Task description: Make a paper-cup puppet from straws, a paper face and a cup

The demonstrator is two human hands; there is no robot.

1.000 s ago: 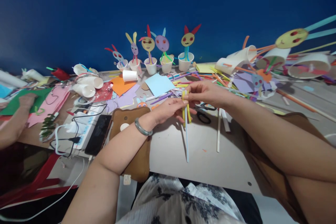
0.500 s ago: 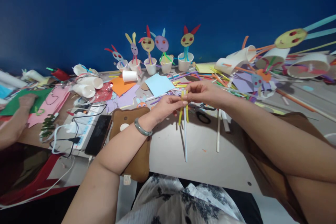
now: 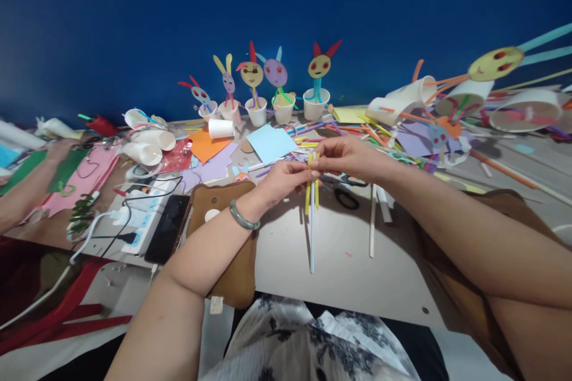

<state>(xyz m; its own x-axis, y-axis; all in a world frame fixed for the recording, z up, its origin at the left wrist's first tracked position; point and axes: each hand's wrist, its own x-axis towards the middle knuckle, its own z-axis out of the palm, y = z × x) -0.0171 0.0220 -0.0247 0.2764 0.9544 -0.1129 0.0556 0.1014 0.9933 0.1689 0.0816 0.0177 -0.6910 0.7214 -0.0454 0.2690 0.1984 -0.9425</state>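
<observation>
Both hands meet over the table around a small bundle of thin paper sticks. My left hand [image 3: 288,180] pinches the bundle from the left, its fingertips against the sticks. From the right, my right hand [image 3: 339,158] pinches it near the top. A long whitish stick [image 3: 312,238] hangs down in the middle, with shorter yellow sticks [image 3: 307,199] on either side. How the sticks are joined under the fingers is hidden. Black-handled scissors [image 3: 347,197] lie just to the right of the bundle.
Paper-faced figures stand in white cups [image 3: 316,108] along the blue wall. Loose coloured sticks, a light blue sheet [image 3: 270,144] and toppled cups [image 3: 420,94] cover the back. A phone [image 3: 167,231] and power strip [image 3: 147,217] lie left. A co-worker's hand [image 3: 59,150] rests over green paper.
The lower end of the long whitish stick has swung slightly left. My hands keep nearly the same place and grip. At the left, the co-worker's hand has moved farther up the table.
</observation>
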